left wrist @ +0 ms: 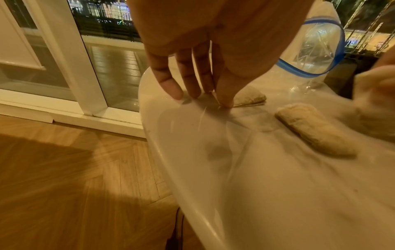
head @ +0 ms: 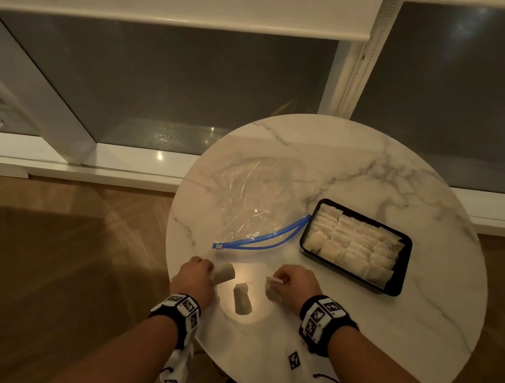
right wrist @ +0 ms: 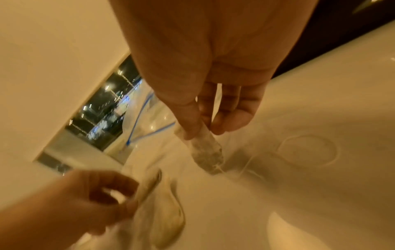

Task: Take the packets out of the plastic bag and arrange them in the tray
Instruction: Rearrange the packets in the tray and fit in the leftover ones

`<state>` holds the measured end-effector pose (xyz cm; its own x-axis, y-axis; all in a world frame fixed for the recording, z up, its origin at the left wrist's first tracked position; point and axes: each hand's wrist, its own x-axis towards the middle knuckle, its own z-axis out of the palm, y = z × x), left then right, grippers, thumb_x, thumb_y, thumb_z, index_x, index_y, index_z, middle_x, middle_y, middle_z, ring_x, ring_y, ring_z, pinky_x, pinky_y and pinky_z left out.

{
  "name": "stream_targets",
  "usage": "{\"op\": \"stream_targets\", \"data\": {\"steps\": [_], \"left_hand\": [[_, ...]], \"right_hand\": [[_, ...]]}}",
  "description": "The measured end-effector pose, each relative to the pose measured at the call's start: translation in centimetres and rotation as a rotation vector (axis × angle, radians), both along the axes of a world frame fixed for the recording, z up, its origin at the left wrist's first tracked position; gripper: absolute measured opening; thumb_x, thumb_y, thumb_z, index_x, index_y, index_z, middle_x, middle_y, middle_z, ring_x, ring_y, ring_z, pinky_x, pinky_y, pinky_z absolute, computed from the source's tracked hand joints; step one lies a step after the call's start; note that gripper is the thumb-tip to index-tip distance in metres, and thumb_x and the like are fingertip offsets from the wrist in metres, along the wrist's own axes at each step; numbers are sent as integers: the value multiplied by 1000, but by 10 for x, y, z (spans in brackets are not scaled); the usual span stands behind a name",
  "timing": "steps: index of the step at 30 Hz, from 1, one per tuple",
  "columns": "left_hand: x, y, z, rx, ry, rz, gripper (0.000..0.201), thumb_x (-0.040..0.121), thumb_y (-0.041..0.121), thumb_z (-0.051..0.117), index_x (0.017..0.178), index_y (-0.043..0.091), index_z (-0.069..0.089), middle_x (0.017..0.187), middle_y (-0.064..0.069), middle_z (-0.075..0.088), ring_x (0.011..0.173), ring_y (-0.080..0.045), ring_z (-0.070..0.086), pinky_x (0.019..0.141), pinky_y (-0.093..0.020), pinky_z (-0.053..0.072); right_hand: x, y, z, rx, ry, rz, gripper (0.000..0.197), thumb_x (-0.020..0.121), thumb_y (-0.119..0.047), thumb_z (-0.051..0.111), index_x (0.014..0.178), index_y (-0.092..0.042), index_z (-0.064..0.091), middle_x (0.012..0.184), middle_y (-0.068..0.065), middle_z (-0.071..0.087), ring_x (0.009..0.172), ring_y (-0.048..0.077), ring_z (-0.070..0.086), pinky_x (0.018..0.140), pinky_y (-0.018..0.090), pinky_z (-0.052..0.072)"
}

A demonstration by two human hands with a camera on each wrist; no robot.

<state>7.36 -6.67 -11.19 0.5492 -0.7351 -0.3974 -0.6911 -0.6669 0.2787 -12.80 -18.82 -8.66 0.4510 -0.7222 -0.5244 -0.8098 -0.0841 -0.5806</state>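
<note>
A black tray on the right of the round marble table is packed with several pale packets. The clear zip bag with a blue zipper lies flat in the middle and looks empty; its mouth gapes. My left hand pinches the edge of a packet that rests on the table. A second packet lies loose between my hands. My right hand pinches a third packet between thumb and fingers, and it hangs just above the tabletop.
The table's near edge drops to a wooden floor on the left. A glass door and window frame stand behind the table. Bare marble shows right of the tray.
</note>
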Motion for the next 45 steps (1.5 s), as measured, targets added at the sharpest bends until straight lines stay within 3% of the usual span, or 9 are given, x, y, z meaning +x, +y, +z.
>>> {"op": "stream_targets", "data": {"steps": [3,9,20,23,27,30,35,42,45], "left_hand": [[6,-2,0,-7,47,72,17,91,28,64,107,24,67,111,0,59,97,-17,58,84,-29,48],[11,-1,-2,-63,165,196,11,88,28,69,81,24,61,86,3,64,76,-13,57,69,-25,43],[0,5,1,-242,215,332,16,90,10,64,104,17,67,98,-4,68,94,-25,63,88,-35,51],[-8,3,3,-217,218,321,20,89,14,67,109,17,65,97,-3,66,92,-23,62,83,-31,48],[-18,1,-1,-145,208,271,31,87,19,73,116,15,63,99,-3,65,90,-20,61,84,-30,51],[-21,0,-3,-133,215,323,28,87,15,72,114,16,64,93,0,64,86,-18,61,79,-27,47],[-20,-3,-1,-84,238,349,20,86,14,72,104,18,64,93,-1,63,83,-17,58,77,-26,45],[-24,-7,6,-80,223,302,7,88,13,69,88,19,66,93,-8,64,76,-16,59,69,-24,44],[-30,-7,16,-137,257,335,5,92,20,69,94,19,65,91,-2,64,80,-15,59,70,-25,43]], "right_hand": [[-27,-10,13,66,-134,-127,7,87,-24,71,93,-24,73,84,-3,70,79,14,67,76,31,58],[-74,-34,37,109,-344,-349,10,92,-10,64,99,-15,70,84,11,71,74,21,68,72,34,61],[-125,-72,50,152,-462,-596,9,90,-10,67,95,-4,72,85,15,71,71,22,67,71,35,61],[-124,-75,52,333,-560,-744,7,92,-7,64,92,-1,67,92,19,68,77,25,67,76,39,59],[-122,-74,52,775,-894,-967,34,91,-13,52,124,-5,53,116,21,68,99,38,67,71,40,59],[-120,-75,54,962,-995,-986,56,88,-21,46,138,2,43,111,20,68,87,33,69,63,35,60],[-110,-87,57,971,-927,-1006,49,93,-15,47,140,-2,40,85,16,69,67,28,70,51,28,57],[-113,-97,50,833,-835,-905,51,85,17,37,132,2,50,121,28,58,96,37,66,76,39,61],[-116,-96,55,744,-806,-813,39,93,17,38,123,-1,55,119,22,63,99,32,67,76,32,61]]}}
